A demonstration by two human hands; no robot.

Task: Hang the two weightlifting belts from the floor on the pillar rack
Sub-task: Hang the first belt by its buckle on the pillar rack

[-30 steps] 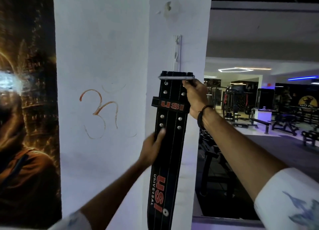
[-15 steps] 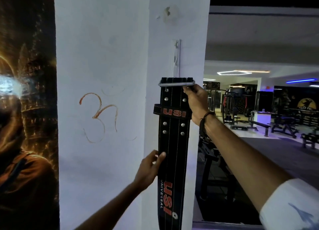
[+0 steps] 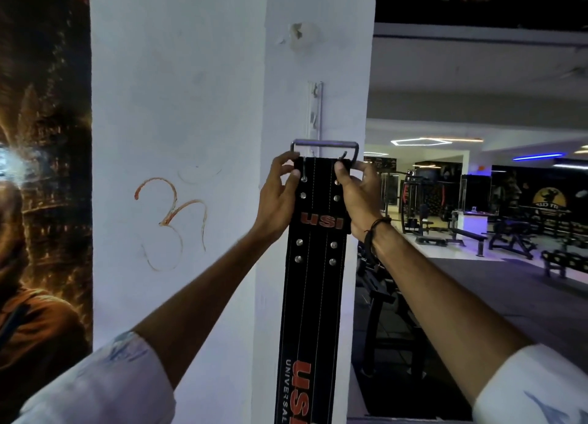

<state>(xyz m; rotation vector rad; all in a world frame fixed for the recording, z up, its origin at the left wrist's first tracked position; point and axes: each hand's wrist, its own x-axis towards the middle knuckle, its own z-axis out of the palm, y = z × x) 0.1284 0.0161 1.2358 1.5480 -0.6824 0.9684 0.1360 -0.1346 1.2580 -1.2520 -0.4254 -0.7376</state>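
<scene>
A black weightlifting belt point(image 3: 313, 283) with red USI lettering hangs straight down against the white pillar point(image 3: 197, 111). Its metal buckle point(image 3: 324, 144) is at the top, just below the narrow white rack strip point(image 3: 315, 108) screwed to the pillar. My left hand point(image 3: 280, 194) grips the belt's top left edge. My right hand point(image 3: 358, 194) grips the top right edge by the buckle. Whether the buckle sits on a hook I cannot tell. Only one belt is in view.
A dark poster point(image 3: 41, 200) covers the wall left of the pillar. An orange symbol point(image 3: 171, 216) is drawn on the pillar face. To the right the gym floor holds benches point(image 3: 458, 232) and machines point(image 3: 509, 242).
My left hand has moved up from the belt's middle to its top left edge. The buckle has flipped upward, and both hands now hold the belt's top.
</scene>
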